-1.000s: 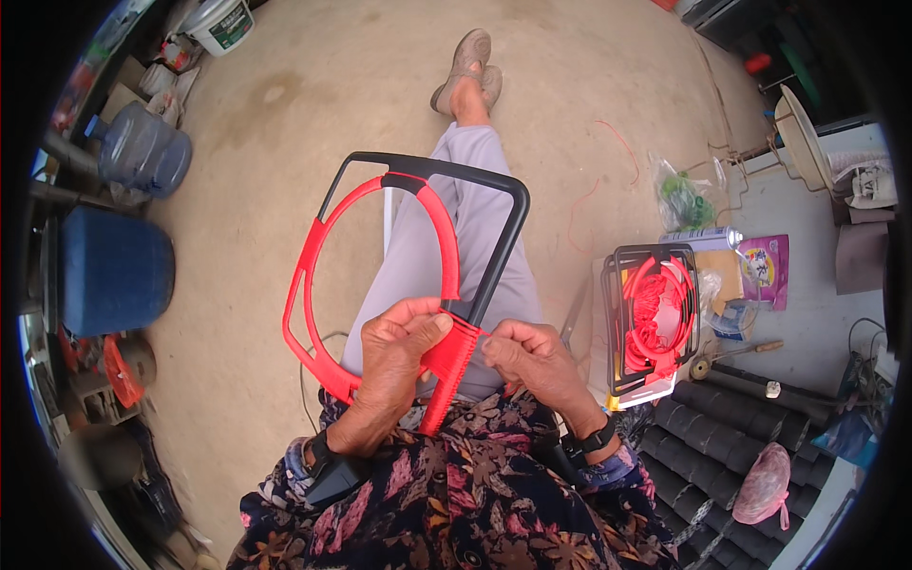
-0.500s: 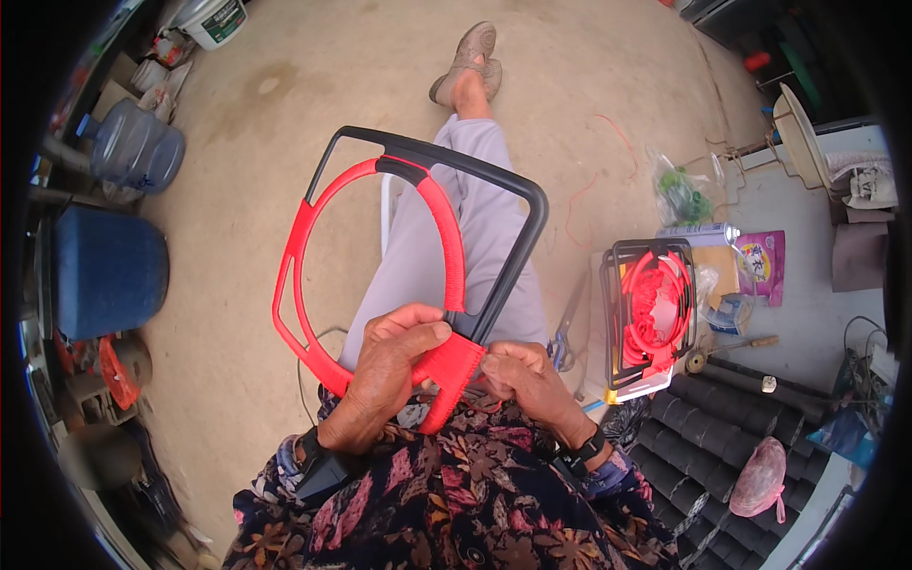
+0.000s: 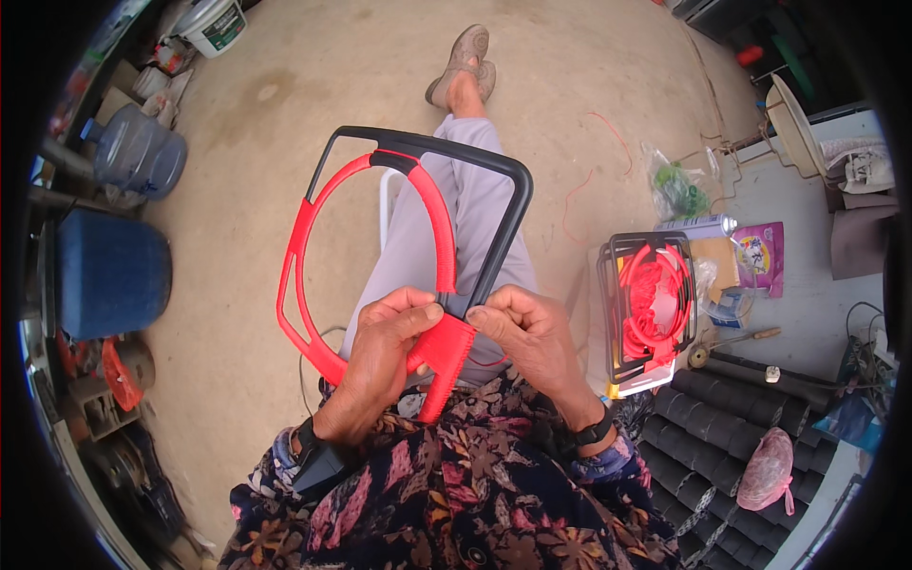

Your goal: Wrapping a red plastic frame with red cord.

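I hold a racket-shaped frame (image 3: 313, 223) over my lap: a red plastic ring with a wedge-shaped red base, set inside a black bar that bends around its top and right side. My left hand (image 3: 380, 356) grips the red base from the left, thumb on top. My right hand (image 3: 527, 337) pinches the lower end of the black bar just beside the red base, and a thin red cord runs under its fingers. My legs in grey trousers stretch out ahead beneath the frame.
A stack of similar red-and-black frames (image 3: 651, 304) sits on a low surface at my right, with a spray can (image 3: 698, 226) and a screwdriver (image 3: 736, 340) beside it. A blue drum (image 3: 109, 271) and a water bottle (image 3: 138, 152) stand at the left. Loose red cord (image 3: 579, 195) lies on the concrete floor.
The frame has tilted and shifted slightly to the right in my hands. My right hand moved from behind the red base up to the black bar's end.
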Motion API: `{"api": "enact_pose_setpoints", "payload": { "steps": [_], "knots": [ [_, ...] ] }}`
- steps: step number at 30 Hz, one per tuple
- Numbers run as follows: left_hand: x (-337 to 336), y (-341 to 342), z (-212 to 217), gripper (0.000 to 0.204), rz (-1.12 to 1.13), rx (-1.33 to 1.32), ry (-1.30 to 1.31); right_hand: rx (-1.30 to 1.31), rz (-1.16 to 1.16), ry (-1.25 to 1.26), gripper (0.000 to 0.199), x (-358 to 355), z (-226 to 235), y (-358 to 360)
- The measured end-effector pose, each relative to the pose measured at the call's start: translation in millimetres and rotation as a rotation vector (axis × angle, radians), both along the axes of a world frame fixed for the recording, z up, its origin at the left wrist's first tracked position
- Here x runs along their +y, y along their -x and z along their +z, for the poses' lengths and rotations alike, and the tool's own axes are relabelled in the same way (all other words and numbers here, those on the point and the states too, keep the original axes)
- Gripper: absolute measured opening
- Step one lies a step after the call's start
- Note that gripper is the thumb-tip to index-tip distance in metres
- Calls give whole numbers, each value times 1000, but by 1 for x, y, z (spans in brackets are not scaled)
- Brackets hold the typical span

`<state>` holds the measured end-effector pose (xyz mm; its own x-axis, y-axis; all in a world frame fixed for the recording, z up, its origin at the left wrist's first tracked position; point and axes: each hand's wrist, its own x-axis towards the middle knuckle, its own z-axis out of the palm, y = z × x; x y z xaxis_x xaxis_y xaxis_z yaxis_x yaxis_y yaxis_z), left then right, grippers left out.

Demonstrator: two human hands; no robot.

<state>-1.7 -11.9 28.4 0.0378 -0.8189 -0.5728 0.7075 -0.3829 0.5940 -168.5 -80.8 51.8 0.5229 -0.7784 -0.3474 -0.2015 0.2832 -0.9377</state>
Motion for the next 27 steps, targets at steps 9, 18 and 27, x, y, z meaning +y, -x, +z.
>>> {"api": "enact_pose_setpoints", "payload": {
  "steps": [9,18,27],
  "knots": [
    [3,-2,-4,9,-9,-36,36,-24,69,-6,22,-6,3,1],
    [14,3,5,11,-24,-61,187,-119,14,97,18,16,2,3],
    [25,1,24,14,79,-104,380,-339,134,58,15,24,25,12]
  ]
}}
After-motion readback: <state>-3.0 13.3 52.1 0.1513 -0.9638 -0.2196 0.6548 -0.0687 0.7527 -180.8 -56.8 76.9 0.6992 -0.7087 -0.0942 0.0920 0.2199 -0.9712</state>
